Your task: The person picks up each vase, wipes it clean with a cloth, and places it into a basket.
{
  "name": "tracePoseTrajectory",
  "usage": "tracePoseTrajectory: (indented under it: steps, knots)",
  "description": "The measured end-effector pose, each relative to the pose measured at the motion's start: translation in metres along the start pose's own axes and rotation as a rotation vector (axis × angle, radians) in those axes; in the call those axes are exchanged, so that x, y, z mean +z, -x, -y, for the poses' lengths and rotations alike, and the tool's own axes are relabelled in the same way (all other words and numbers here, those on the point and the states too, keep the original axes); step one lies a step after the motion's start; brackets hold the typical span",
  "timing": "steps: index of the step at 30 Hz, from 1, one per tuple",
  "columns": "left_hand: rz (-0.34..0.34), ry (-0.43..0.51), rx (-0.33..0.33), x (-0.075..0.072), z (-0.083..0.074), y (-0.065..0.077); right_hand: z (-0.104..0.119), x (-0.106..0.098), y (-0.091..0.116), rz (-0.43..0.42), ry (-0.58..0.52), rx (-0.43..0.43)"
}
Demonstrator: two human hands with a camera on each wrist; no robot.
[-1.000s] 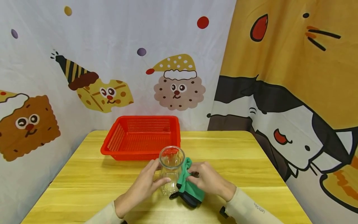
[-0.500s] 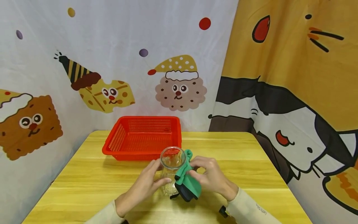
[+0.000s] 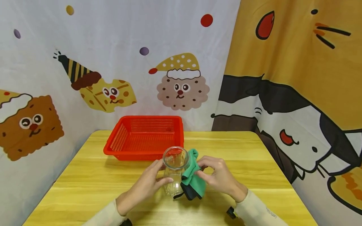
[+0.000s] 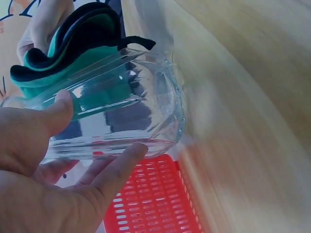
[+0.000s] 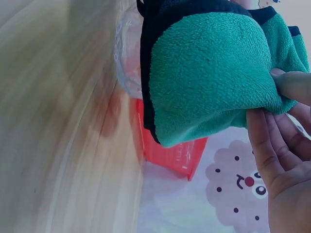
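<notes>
A clear glass vase [image 3: 173,179] with a round rim stands upright near the middle of the table. My left hand [image 3: 145,185] grips it from the left, thumb on the near side and fingers round the far side; the left wrist view shows the fingertips [image 4: 138,149] on the glass. On the other side my right hand [image 3: 222,177] pinches a folded green cloth [image 5: 209,73] with black edging between thumb and fingers. The cloth hangs against the vase's right side, and its black loop [image 4: 138,42] sticks out by the vase's base.
A red plastic basket [image 3: 141,156] with perforated walls stands on the wooden table [image 3: 226,147], just behind the vase. A curtain [image 3: 175,31] with cartoon prints rises behind the table's far edge and along its sides.
My right hand has lifted the cloth a little along the vase's side, then drawn slightly to the right with it. My left hand has kept its hold on the vase.
</notes>
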State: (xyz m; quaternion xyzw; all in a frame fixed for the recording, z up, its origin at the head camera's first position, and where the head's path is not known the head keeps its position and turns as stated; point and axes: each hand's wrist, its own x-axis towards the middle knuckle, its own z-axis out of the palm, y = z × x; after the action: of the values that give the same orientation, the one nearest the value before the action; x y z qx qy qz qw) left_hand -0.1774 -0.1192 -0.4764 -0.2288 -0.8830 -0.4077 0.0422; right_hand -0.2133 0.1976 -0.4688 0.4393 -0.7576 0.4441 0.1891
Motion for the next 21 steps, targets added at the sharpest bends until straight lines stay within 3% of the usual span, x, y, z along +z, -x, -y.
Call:
tracePoseTrajectory:
  steps: [7, 15, 21]
  knots:
    - [-0.011, 0.03, -0.05, 0.005, -0.005, 0.0, -0.001, -0.012, 0.006, -0.012, 0.025, 0.015]
    - [-0.123, -0.014, -0.122, 0.017, -0.014, -0.004, -0.002, -0.022, 0.005, -0.024, 0.055, 0.044]
    - [-0.153, 0.012, -0.153, 0.017, -0.013, -0.005, -0.001, -0.022, 0.005, -0.025, 0.054, 0.059]
